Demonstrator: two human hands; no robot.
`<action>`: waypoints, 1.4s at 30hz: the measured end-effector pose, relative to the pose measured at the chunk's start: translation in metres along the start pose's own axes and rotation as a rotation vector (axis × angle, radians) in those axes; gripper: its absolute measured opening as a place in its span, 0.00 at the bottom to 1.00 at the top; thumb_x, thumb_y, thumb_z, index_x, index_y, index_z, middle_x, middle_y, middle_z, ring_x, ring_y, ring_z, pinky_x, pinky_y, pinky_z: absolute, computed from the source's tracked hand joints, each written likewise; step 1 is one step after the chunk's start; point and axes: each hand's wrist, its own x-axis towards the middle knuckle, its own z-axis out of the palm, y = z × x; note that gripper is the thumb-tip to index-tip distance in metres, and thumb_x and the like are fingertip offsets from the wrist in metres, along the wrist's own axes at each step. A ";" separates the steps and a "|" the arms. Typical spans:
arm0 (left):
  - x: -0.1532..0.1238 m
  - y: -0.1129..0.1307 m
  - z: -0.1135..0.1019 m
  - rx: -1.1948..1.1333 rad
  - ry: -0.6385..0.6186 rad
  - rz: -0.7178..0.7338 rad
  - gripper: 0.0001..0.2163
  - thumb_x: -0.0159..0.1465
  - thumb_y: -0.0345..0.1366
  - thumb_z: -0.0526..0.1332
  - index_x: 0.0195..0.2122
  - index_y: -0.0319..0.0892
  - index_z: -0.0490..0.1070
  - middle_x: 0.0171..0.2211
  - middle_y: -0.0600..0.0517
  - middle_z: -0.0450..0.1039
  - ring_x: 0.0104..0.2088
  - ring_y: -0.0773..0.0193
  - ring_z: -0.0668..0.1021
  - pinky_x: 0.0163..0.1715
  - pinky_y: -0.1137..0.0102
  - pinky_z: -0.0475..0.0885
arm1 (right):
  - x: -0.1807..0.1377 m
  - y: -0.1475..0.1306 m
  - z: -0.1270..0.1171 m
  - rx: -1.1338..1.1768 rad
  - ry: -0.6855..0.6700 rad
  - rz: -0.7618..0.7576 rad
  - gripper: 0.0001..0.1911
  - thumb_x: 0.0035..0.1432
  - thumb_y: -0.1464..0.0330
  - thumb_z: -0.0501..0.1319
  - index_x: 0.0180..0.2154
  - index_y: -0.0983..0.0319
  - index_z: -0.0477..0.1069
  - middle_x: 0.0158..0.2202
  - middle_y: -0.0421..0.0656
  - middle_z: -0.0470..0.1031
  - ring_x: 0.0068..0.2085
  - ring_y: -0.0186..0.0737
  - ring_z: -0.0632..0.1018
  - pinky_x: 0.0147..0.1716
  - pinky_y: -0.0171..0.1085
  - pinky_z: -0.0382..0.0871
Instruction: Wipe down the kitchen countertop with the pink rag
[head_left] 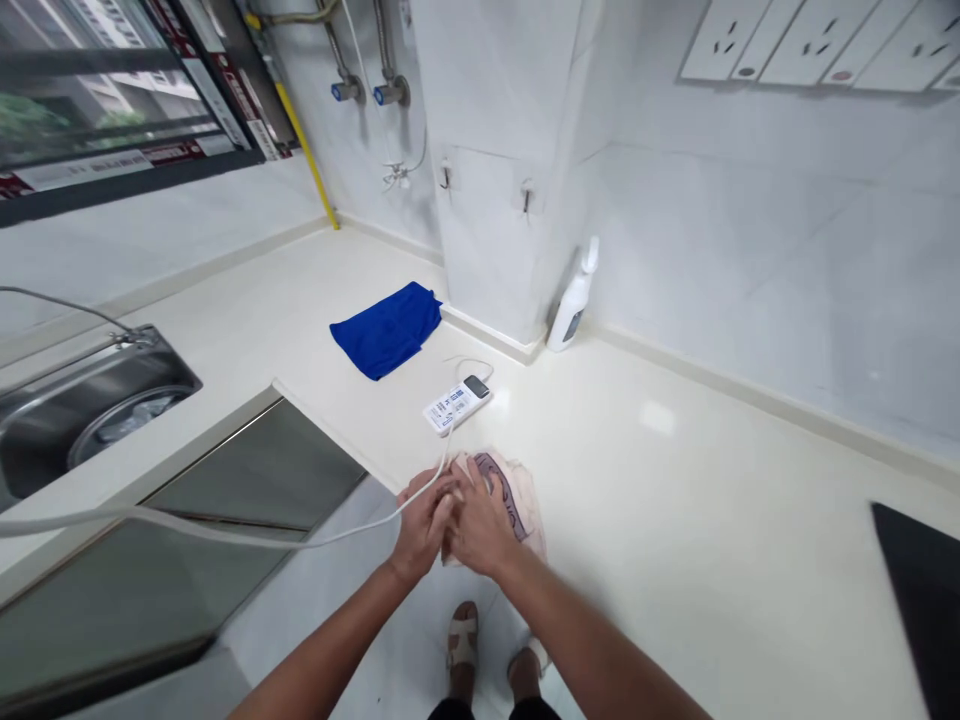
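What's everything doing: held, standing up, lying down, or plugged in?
Left hand's grip: curled; anything inside is hidden.
Right hand's grip: closed on the pale pink cloth.
Pale pink cloth: bunched, held.
Blue cloth: lying spread on the countertop.
White power bank: lying flat.
Spray bottle: standing upright by the wall.
Wall sockets: nothing plugged in where visible.
Sink: something round inside.

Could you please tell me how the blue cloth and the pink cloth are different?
Colour: the blue cloth is plain deep blue; the pink cloth is pale, with a darker band.
Pose: the blue cloth lies spread on the counter; the pink cloth is rumpled.
Contact: the right hand holds the pink cloth; nothing holds the blue cloth.
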 end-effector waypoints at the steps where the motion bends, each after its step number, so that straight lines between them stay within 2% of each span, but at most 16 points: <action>1: 0.001 -0.003 -0.007 0.021 -0.006 -0.006 0.20 0.77 0.48 0.48 0.56 0.49 0.77 0.55 0.46 0.81 0.59 0.50 0.78 0.65 0.46 0.68 | -0.004 -0.005 0.002 0.012 0.008 -0.009 0.33 0.71 0.55 0.58 0.74 0.48 0.59 0.81 0.44 0.45 0.80 0.59 0.41 0.74 0.68 0.43; 5: 0.019 -0.012 -0.019 0.092 -0.043 0.022 0.20 0.76 0.49 0.49 0.50 0.49 0.80 0.48 0.47 0.83 0.54 0.52 0.79 0.60 0.51 0.70 | -0.016 -0.019 0.013 0.009 0.023 0.003 0.39 0.67 0.56 0.66 0.74 0.50 0.57 0.80 0.44 0.51 0.80 0.57 0.43 0.74 0.66 0.47; 9: 0.042 -0.008 -0.006 0.127 -0.119 0.135 0.19 0.76 0.48 0.51 0.50 0.49 0.79 0.51 0.46 0.81 0.57 0.51 0.78 0.59 0.52 0.70 | -0.038 -0.020 0.033 -0.060 0.052 0.044 0.37 0.67 0.59 0.67 0.73 0.51 0.59 0.80 0.45 0.51 0.80 0.55 0.46 0.73 0.64 0.50; 13: 0.056 -0.007 0.011 0.165 -0.208 0.255 0.18 0.77 0.47 0.51 0.51 0.48 0.78 0.52 0.45 0.80 0.56 0.51 0.78 0.59 0.51 0.70 | -0.092 -0.003 0.057 -0.053 0.100 0.198 0.33 0.68 0.63 0.66 0.71 0.48 0.62 0.78 0.45 0.58 0.76 0.57 0.58 0.69 0.63 0.59; 17: 0.058 -0.019 0.012 0.201 -0.266 0.341 0.17 0.77 0.46 0.51 0.52 0.48 0.77 0.53 0.44 0.79 0.57 0.51 0.77 0.58 0.53 0.70 | -0.191 0.042 0.086 -0.080 0.178 0.495 0.28 0.66 0.64 0.65 0.65 0.41 0.72 0.72 0.44 0.68 0.69 0.62 0.68 0.64 0.63 0.62; 20: 0.055 -0.030 0.006 0.218 -0.295 0.388 0.15 0.77 0.44 0.53 0.53 0.47 0.77 0.56 0.45 0.77 0.58 0.52 0.77 0.58 0.53 0.71 | -0.292 0.091 0.102 -0.198 0.264 0.643 0.25 0.61 0.66 0.65 0.57 0.37 0.79 0.65 0.42 0.76 0.66 0.64 0.71 0.61 0.64 0.63; 23: 0.052 -0.035 0.004 0.228 -0.305 0.416 0.14 0.76 0.44 0.58 0.54 0.45 0.76 0.58 0.46 0.76 0.58 0.52 0.77 0.59 0.51 0.72 | -0.387 0.136 0.105 -0.295 0.384 0.753 0.19 0.56 0.64 0.67 0.47 0.38 0.84 0.58 0.44 0.80 0.62 0.63 0.74 0.60 0.61 0.66; 25: 0.052 -0.034 0.008 0.227 -0.296 0.427 0.14 0.75 0.45 0.59 0.55 0.44 0.75 0.57 0.46 0.75 0.58 0.52 0.77 0.59 0.50 0.72 | -0.426 0.151 0.101 -0.341 0.441 0.820 0.17 0.55 0.64 0.67 0.44 0.38 0.84 0.57 0.46 0.80 0.61 0.64 0.74 0.58 0.61 0.67; 26: 0.051 -0.032 0.011 0.223 -0.292 0.434 0.14 0.75 0.44 0.59 0.55 0.44 0.74 0.57 0.46 0.75 0.58 0.52 0.76 0.60 0.50 0.72 | -0.434 0.152 0.098 -0.361 0.454 0.853 0.17 0.54 0.63 0.67 0.44 0.39 0.84 0.57 0.46 0.80 0.60 0.65 0.74 0.58 0.61 0.67; 27: 0.050 -0.029 0.015 0.216 -0.291 0.444 0.14 0.75 0.44 0.58 0.56 0.45 0.74 0.58 0.45 0.75 0.59 0.52 0.76 0.60 0.51 0.72 | -0.434 0.149 0.094 -0.379 0.454 0.883 0.17 0.55 0.63 0.66 0.45 0.40 0.84 0.57 0.47 0.79 0.60 0.65 0.74 0.58 0.62 0.67; 29: 0.048 -0.022 0.023 0.198 -0.294 0.467 0.14 0.77 0.43 0.55 0.57 0.46 0.74 0.59 0.44 0.76 0.61 0.51 0.76 0.59 0.53 0.72 | -0.409 0.130 0.087 -0.392 0.418 0.927 0.17 0.55 0.64 0.66 0.46 0.42 0.84 0.58 0.47 0.79 0.60 0.65 0.73 0.57 0.61 0.67; 32: 0.044 -0.012 0.032 0.178 -0.298 0.495 0.14 0.77 0.43 0.54 0.57 0.48 0.74 0.59 0.43 0.76 0.62 0.51 0.76 0.58 0.55 0.72 | -0.326 0.086 0.077 -0.311 0.339 0.897 0.21 0.56 0.66 0.68 0.51 0.43 0.82 0.61 0.47 0.77 0.61 0.64 0.72 0.58 0.59 0.66; 35: 0.046 -0.010 0.035 0.177 -0.273 0.501 0.14 0.76 0.44 0.54 0.56 0.47 0.74 0.58 0.43 0.77 0.60 0.50 0.77 0.59 0.55 0.72 | -0.221 0.042 0.065 -0.115 0.290 0.715 0.25 0.59 0.59 0.72 0.58 0.42 0.77 0.67 0.45 0.72 0.65 0.63 0.69 0.60 0.60 0.64; 38: 0.052 -0.012 0.034 0.189 -0.238 0.492 0.15 0.76 0.46 0.54 0.56 0.47 0.73 0.55 0.42 0.78 0.58 0.49 0.78 0.57 0.54 0.73 | -0.133 0.008 0.050 -0.022 0.213 0.541 0.27 0.59 0.51 0.73 0.58 0.46 0.75 0.70 0.47 0.67 0.65 0.63 0.67 0.59 0.62 0.64; 40: 0.056 -0.013 0.034 0.202 -0.231 0.489 0.16 0.75 0.47 0.53 0.55 0.47 0.73 0.55 0.42 0.77 0.57 0.48 0.78 0.57 0.53 0.74 | -0.100 -0.003 0.040 -0.056 0.195 0.435 0.27 0.62 0.49 0.71 0.59 0.49 0.74 0.69 0.49 0.66 0.65 0.61 0.66 0.60 0.63 0.64; 42: 0.058 -0.015 0.035 0.218 -0.237 0.481 0.16 0.75 0.47 0.53 0.56 0.48 0.72 0.56 0.42 0.77 0.58 0.47 0.78 0.58 0.50 0.73 | -0.094 -0.003 0.033 -0.100 0.195 0.331 0.28 0.64 0.49 0.69 0.61 0.52 0.71 0.69 0.49 0.66 0.66 0.58 0.65 0.62 0.62 0.64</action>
